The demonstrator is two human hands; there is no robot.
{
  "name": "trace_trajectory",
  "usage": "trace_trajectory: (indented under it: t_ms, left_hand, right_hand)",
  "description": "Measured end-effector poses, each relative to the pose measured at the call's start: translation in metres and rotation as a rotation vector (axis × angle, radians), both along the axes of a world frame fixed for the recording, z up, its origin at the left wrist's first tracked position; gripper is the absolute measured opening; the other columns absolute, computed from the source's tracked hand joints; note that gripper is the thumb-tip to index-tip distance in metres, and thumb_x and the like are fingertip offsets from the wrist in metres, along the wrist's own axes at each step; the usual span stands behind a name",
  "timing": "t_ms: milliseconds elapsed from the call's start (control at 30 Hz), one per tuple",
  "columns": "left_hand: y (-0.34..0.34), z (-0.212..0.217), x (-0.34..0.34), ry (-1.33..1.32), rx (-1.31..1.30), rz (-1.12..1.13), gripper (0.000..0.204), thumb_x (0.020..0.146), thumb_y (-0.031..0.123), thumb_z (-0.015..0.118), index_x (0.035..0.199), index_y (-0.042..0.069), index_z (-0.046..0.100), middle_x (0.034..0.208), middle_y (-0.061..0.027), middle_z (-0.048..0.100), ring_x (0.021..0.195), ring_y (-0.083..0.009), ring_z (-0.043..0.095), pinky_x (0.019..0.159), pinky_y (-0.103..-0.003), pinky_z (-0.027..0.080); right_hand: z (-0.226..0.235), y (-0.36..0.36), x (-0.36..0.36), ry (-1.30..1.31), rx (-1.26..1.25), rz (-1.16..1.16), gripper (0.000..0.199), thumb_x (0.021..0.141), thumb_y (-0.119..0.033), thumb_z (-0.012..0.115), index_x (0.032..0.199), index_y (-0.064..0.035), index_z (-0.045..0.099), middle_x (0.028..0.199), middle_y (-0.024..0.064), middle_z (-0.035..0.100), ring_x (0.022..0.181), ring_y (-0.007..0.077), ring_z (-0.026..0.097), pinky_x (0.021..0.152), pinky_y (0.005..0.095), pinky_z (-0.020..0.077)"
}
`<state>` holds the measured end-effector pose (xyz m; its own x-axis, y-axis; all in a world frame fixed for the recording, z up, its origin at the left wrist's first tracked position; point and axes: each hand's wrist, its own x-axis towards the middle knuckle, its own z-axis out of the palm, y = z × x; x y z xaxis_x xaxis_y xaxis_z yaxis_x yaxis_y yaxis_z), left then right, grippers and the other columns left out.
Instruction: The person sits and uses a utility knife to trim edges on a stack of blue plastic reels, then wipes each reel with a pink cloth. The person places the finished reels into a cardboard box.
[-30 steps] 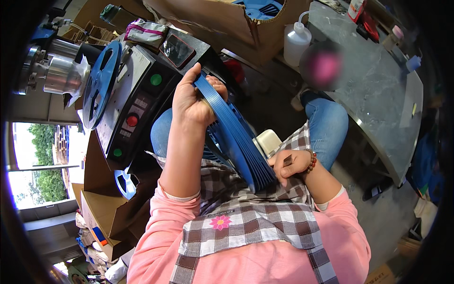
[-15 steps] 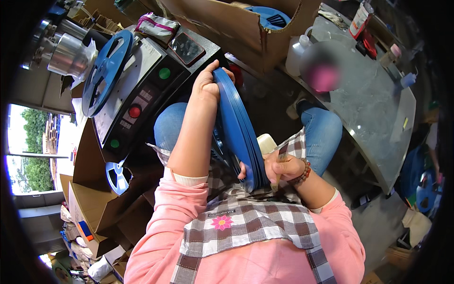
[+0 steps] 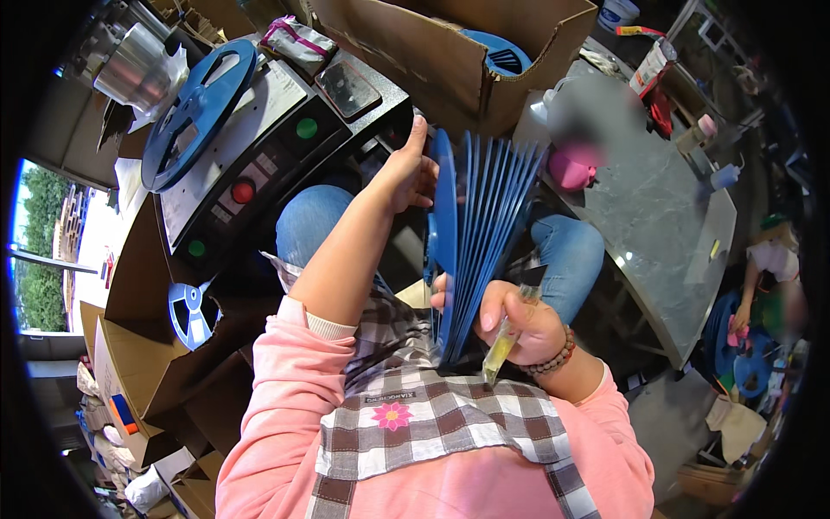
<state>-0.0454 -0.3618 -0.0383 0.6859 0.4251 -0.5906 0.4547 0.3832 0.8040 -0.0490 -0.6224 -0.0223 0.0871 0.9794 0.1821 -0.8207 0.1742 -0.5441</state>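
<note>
Fanned reels: uniform blue, matching the reel on the machine; slim tube: clear, yellowish inside. Apron: brown, white and grey check, pink flower with yellow centre, over pink sleeves and blue jeans. Control box: black front, green and red buttons; cartons plain brown, tabletop grey with paler marks.

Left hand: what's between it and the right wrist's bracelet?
In the head view: fanned blue discs, then the right hand, holding a slim translucent object.
</note>
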Motion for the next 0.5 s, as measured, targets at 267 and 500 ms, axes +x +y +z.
trace_trajectory:
  t_ms: [267, 500]
  left_hand:
    - [-0.038, 0.018, -0.071, -0.401, 0.506, 0.134, 0.061, 0.097, 0.054, 0.045, 0.067, 0.003, 0.063, 0.064, -0.0056, 0.062, 0.056, -0.011, 0.056, 0.053, -0.023, 0.043]
    - [-0.09, 0.021, -0.134, -0.522, 0.316, -0.314, 0.049, 0.085, 0.044, 0.069, 0.092, -0.004, 0.068, 0.081, -0.0094, 0.068, 0.08, -0.0144, 0.063, 0.074, -0.029, 0.05]
  right_hand:
    - [0.014, -0.004, 0.014, 0.12, 0.097, -0.075, 0.033, 0.101, -0.034, 0.044, 0.094, -0.0066, 0.06, 0.148, 0.0237, 0.028, 0.138, 0.0344, 0.033, 0.112, 0.0468, 0.0265]
    - [0.012, 0.001, 0.015, 0.119, 0.15, -0.079, 0.033, 0.101, -0.036, 0.043, 0.093, -0.0086, 0.06, 0.152, 0.0238, 0.024, 0.142, 0.0363, 0.024, 0.115, 0.053, 0.0185]
